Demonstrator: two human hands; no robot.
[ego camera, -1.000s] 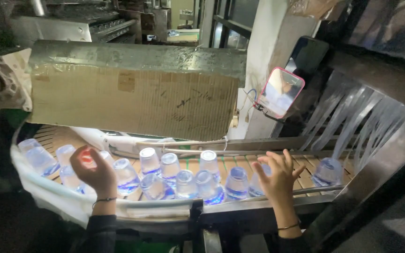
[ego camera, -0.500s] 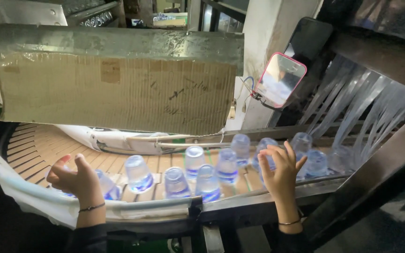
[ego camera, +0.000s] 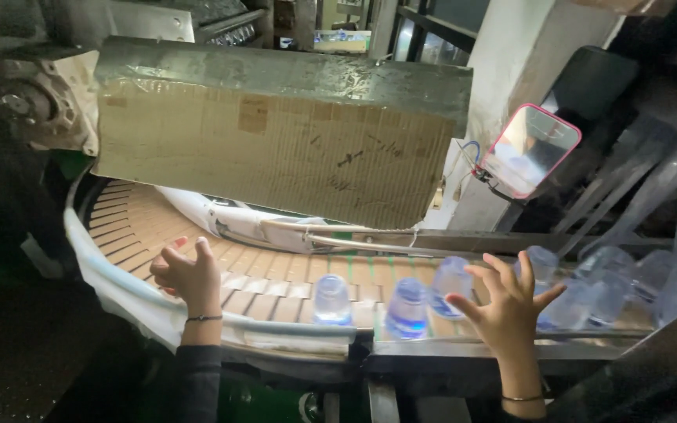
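On the near left, the left hand (ego camera: 188,274) rests over the curved slatted conveyor belt (ego camera: 131,227), its fingers (ego camera: 174,249) loosely curled and holding nothing; a thin dark band circles the wrist. No bottle lies under it, and the nearest clear plastic bottle (ego camera: 331,299) stands well to its right on the belt. Just right of that one stands a second bottle (ego camera: 407,307), lit blue from below. The right hand (ego camera: 507,307) hovers near the right part of the belt with its fingers (ego camera: 503,272) spread wide and empty, partly in front of a third bottle (ego camera: 451,283). More bottles (ego camera: 589,296) crowd together just right of this hand, at the belt's right end. A white rail (ego camera: 221,317) runs along the near edge of the belt. Above the far side hangs a large cardboard sheet (ego camera: 276,157) under a metal cover. To the right, a pink-edged phone (ego camera: 530,149) is propped up, tilted, against a white pillar (ego camera: 526,63).
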